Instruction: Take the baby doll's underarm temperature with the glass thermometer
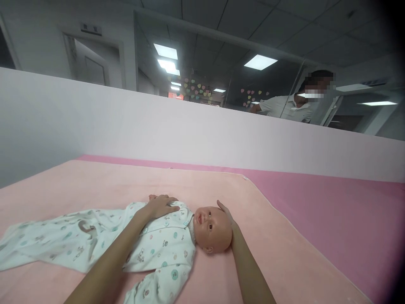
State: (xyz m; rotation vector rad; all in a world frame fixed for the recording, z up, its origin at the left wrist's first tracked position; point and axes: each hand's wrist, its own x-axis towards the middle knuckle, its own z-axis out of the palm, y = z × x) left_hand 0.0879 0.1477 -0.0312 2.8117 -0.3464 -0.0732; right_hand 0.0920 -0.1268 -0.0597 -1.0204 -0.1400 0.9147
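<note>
A baby doll (213, 232) lies on its back on a peach blanket (265, 261), its bald head toward the right. It wears a white sleepsuit (167, 253) with a small animal and dot print, and the legs stretch off to the left. My left hand (161, 207) rests on the doll's upper chest with the fingers spread out. Against the crown of the doll's head lies my right hand (228, 214), fingers extended along it. Part of the right palm is hidden behind the head.
Pink padding (332, 202) shows past the blanket's edge at right and back. A low white wall (190, 131) runs behind. Beyond it are a glass partition with heart stickers (199, 89), a door (90, 63) and a person in a light shirt (281, 105).
</note>
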